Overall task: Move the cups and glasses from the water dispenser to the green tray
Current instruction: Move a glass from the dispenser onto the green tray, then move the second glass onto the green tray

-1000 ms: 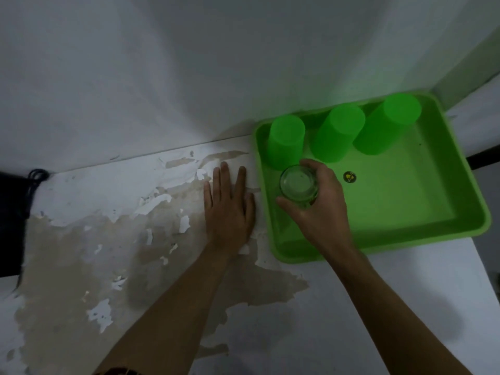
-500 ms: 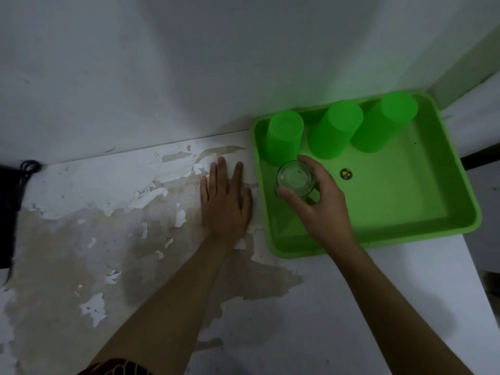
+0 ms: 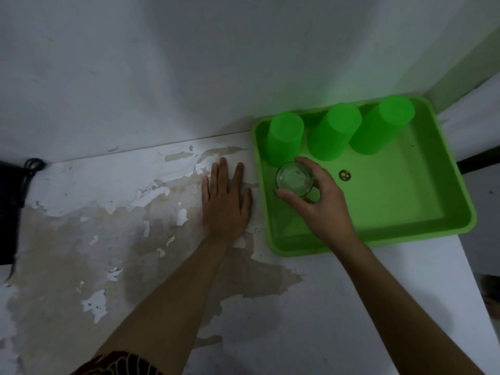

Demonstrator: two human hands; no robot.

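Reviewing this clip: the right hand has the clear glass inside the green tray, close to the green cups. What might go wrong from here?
1. The glass sits right in front of the leftmost green cup; a nudge forward may knock that cup over.
2. The right hand grips it only with fingertips at the rim, so it might slip.
3. The green tray lies near the table's edge; pushing it could shift it. The left hand rests flat beside it, not holding it.

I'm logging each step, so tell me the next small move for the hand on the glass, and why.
Probably let go and lift the right hand clear. The glass seems to stand upright inside the green tray, just in front of the leftmost of three upturned green cups, so its placement looks finished.
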